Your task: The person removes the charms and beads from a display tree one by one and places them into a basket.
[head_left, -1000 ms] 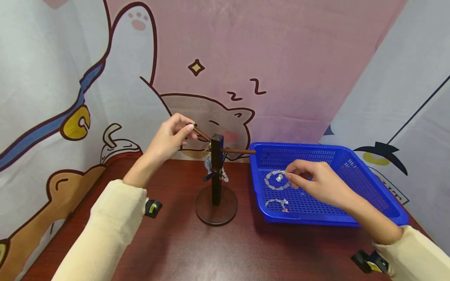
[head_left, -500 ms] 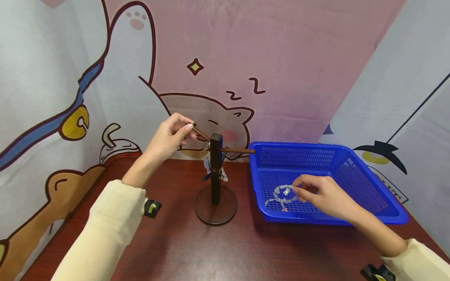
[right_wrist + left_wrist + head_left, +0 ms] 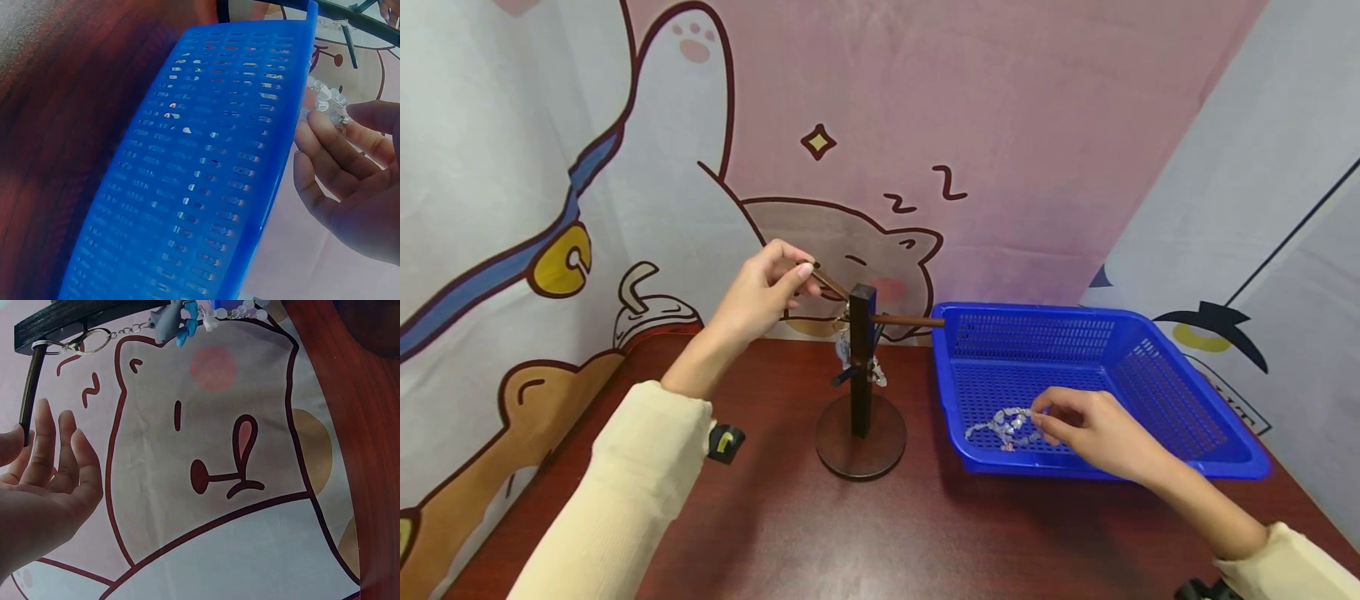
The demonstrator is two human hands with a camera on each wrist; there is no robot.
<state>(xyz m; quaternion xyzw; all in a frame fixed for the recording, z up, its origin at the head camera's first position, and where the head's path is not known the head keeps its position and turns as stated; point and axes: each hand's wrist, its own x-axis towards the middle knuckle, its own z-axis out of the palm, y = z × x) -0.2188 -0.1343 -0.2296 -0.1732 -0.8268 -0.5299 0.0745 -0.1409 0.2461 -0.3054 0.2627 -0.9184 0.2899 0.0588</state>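
Note:
My left hand (image 3: 767, 287) pinches the end of one peg (image 3: 32, 394) on a dark wooden stand (image 3: 861, 375). Keychain rings (image 3: 94, 341) loop that peg near the post, with a grey and blue charm (image 3: 166, 324) on the chain. Over the blue basket (image 3: 951, 433), my right hand (image 3: 1086, 425) pinches a clear bead bracelet (image 3: 328, 97) between thumb and fingers. In the head view the held bracelet overlaps a second bead bracelet (image 3: 977, 431) with a pink charm (image 3: 1007, 447), which lies on the basket floor.
Another wooden peg (image 3: 910, 321) sticks out from the post toward the basket's back left corner. A shorter dark peg (image 3: 846, 377) points forward lower down. Behind the reddish table (image 3: 775, 517) hangs a cartoon cloth (image 3: 1037, 150).
My right hand has moved toward the basket's front and slightly right, carrying its bracelet down over the other one. My left hand has stayed at the peg.

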